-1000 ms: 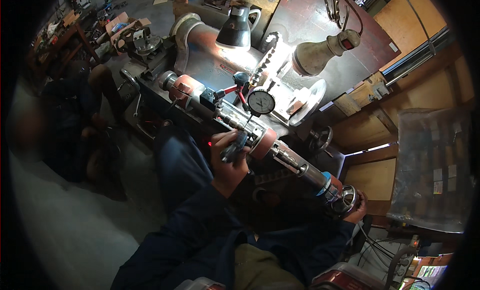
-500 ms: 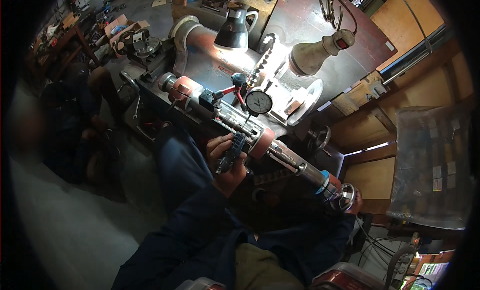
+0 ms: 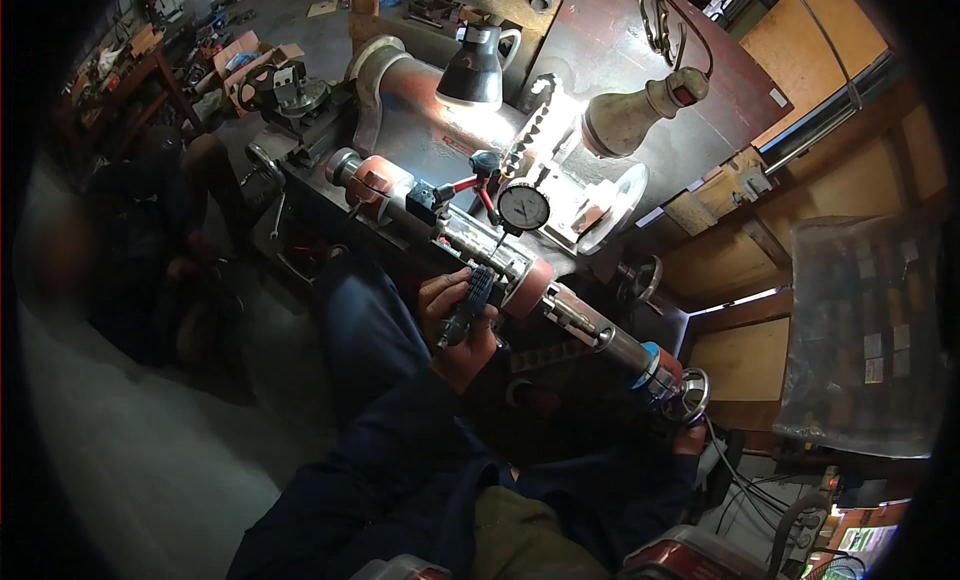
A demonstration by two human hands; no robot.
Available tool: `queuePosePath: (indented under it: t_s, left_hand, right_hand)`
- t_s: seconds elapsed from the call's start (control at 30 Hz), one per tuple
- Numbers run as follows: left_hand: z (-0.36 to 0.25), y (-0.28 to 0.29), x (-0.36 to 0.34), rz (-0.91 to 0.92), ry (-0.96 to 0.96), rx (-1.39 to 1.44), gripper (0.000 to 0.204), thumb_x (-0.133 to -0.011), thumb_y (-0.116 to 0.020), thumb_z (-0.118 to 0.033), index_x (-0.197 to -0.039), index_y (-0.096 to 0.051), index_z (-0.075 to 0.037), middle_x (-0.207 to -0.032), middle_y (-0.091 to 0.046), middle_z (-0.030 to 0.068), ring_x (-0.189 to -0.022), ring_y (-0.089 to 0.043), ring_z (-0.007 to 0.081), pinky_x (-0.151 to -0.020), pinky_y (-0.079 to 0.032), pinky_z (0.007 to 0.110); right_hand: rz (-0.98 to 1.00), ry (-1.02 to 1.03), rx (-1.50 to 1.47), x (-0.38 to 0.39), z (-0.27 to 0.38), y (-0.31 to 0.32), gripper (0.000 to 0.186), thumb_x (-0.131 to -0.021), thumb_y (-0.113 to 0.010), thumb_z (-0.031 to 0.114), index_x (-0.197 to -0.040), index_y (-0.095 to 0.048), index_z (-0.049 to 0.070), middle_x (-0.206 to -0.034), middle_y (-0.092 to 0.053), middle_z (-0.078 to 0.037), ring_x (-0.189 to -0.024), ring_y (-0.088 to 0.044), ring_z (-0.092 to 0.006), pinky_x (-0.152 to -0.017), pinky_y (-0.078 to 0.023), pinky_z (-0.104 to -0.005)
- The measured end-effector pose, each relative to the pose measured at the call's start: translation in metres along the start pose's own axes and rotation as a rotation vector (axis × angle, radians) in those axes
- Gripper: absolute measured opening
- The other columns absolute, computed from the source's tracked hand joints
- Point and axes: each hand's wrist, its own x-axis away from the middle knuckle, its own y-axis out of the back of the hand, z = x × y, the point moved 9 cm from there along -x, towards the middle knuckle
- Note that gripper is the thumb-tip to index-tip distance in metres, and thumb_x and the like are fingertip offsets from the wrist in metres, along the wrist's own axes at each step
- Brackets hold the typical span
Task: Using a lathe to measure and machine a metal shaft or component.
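My left hand (image 3: 462, 330) is closed around a dark hand tool with a ribbed block-like upper part (image 3: 480, 283). It is held just in front of a long metal bar-shaped machine slide (image 3: 455, 242). Above the hand, a round dial indicator (image 3: 523, 207) hangs on a red jointed arm (image 3: 459, 186), its thin stem pointing down toward the slide. At the slide's right end, my right hand (image 3: 690, 438) is at the lower rim of a chrome handwheel (image 3: 688, 396), its fingers partly hidden. Between the two hands, a red collar (image 3: 528, 288) encircles the slide.
Two work lamps, one black (image 3: 472, 72) and one beige (image 3: 640, 112), light the machine. A pale disc (image 3: 615, 208) stands behind the slide. Another person (image 3: 140, 250) sits at the left. A clear plastic sheet (image 3: 865, 330) hangs at the right.
My right hand has moved down around the handwheel from its right side to its lower rim. The view has shifted slightly; my left hand keeps its hold on the dark tool.
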Motion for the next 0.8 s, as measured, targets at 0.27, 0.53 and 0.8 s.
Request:
queuePosePath:
  t_s: [0.27, 0.53, 0.8]
  left_hand:
    - [-0.002, 0.001, -0.002, -0.003, -0.009, -0.009, 0.037, -0.089, -0.064, -0.019, -0.114, -0.041, -0.003, -0.113, -0.052, 0.0168, -0.102, -0.054, 0.0280, -0.089, -0.047, 0.038]
    - [-0.002, 0.000, -0.003, -0.003, -0.024, -0.008, 0.035, -0.089, -0.063, -0.020, -0.113, -0.042, -0.003, -0.111, -0.052, 0.0165, -0.101, -0.054, 0.0279, -0.088, -0.047, 0.038]
    - [-0.001, -0.002, 0.000, -0.002, -0.001, -0.002, 0.036, -0.089, -0.063, -0.018, -0.114, -0.042, -0.003, -0.111, -0.052, 0.0172, -0.101, -0.054, 0.0285, -0.087, -0.047, 0.038]
  right_hand:
    - [-0.076, 0.058, -0.144, 0.036, 0.048, 0.026, 0.024, -0.088, -0.063, 0.014, -0.106, -0.062, -0.002, -0.098, -0.067, -0.010, -0.093, -0.062, -0.0201, -0.084, -0.047, -0.0334]
    - [-0.141, 0.036, -0.270, 0.009, 0.078, 0.045, 0.015, -0.093, -0.057, 0.011, -0.100, -0.064, 0.000, -0.087, -0.065, -0.007, -0.077, -0.059, -0.0107, -0.068, -0.048, -0.0250]
    - [-0.234, 0.175, -0.073, -0.037, 0.079, 0.039, 0.024, -0.095, -0.057, 0.022, -0.098, -0.064, -0.001, -0.092, -0.067, -0.004, -0.084, -0.059, -0.0123, -0.079, -0.048, -0.0280]
